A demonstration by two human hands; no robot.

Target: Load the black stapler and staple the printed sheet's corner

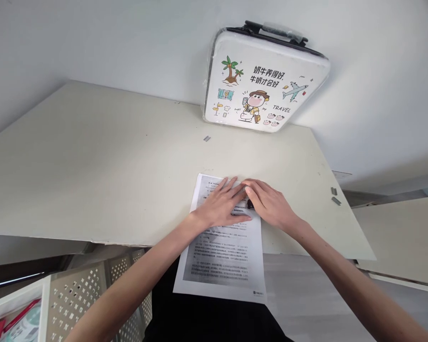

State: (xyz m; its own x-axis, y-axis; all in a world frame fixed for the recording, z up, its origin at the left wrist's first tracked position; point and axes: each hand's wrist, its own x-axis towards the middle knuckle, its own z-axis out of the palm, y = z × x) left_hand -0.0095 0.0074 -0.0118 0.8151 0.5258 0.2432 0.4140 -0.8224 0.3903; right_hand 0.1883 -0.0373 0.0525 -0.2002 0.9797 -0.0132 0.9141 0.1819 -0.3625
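Note:
A printed sheet of paper (217, 256) lies on the table, its lower part hanging over the front edge toward me. My left hand (221, 204) rests flat on the upper half of the sheet with fingers spread. At the sheet's upper right edge, my right hand (271, 202) is closed around a small black object (250, 204). Most of that object is hidden under the fingers, so I cannot make out its kind. The fingertips of both hands meet near the top right of the page.
A white cartoon-printed case (264, 85) with a black handle leans against the wall at the back of the table (92, 156). Small grey metal strips, one piece (207, 138) near the case and others (335, 195) at right, lie about. Perforated baskets (74, 299) stand below left.

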